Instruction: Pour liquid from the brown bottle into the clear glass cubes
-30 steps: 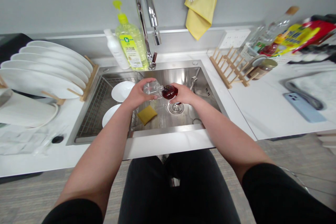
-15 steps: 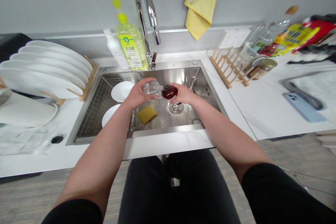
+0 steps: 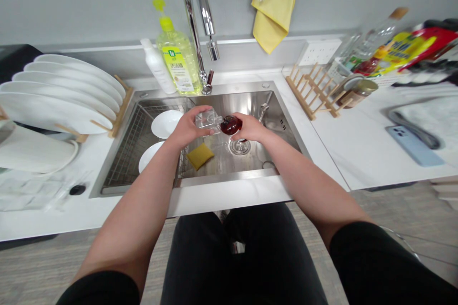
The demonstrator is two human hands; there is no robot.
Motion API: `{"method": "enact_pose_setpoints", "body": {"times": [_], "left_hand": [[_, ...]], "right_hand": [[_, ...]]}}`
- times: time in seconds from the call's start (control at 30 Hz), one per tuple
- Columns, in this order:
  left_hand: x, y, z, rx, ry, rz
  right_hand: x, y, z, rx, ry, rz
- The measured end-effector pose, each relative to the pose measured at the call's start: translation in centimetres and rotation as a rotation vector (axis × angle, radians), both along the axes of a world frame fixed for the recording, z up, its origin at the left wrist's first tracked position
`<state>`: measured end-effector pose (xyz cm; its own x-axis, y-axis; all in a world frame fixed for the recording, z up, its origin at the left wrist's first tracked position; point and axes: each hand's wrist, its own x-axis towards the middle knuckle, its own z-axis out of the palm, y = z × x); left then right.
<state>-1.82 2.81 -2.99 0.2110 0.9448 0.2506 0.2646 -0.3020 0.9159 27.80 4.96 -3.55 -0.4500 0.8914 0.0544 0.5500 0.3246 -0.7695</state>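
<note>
White countertop (image 3: 324, 152) is set against a grey wall (image 3: 110, 5), with a steel sink (image 3: 229, 177) let into it. Near mid-frame, a clear bottle (image 3: 206, 120) is gripped by the left hand (image 3: 186, 128), thumb and fingers spread about its sides; a dark red vessel (image 3: 231, 126) is clasped in the right hand (image 3: 251, 127), fingers bent close around it. Whether the two vessels touch cannot be told. Below them, a yellow sponge (image 3: 200, 156) is seen left of the drain (image 3: 240, 147). Farther out, white plates (image 3: 53, 105) are racked at the left edge, and a yellow cloth (image 3: 275, 19) is hung at upper centre-right.
</note>
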Motion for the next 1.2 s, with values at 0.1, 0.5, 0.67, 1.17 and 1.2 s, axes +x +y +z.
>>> {"method": "enact_pose_setpoints", "body": {"times": [0.1,0.5,0.67,1.17,1.2], "left_hand": [[0.05,-0.07,0.06,-0.004,-0.005,-0.001],[-0.24,0.42,-0.64,0.019,-0.018,-0.017],[-0.11,0.31,-0.54,0.022,-0.020,-0.015],[-0.01,0.20,-0.34,0.034,-0.005,-0.021],[0.00,0.19,-0.30,0.032,-0.004,-0.021]], "right_hand": [[0.01,0.01,-0.01,0.001,-0.007,0.002],[0.02,0.09,-0.23,0.015,-0.005,0.002],[0.00,-0.04,-0.14,0.014,0.001,0.000],[0.00,0.01,-0.06,0.018,-0.017,0.000],[0.01,0.02,-0.06,0.017,-0.017,0.001]]}}
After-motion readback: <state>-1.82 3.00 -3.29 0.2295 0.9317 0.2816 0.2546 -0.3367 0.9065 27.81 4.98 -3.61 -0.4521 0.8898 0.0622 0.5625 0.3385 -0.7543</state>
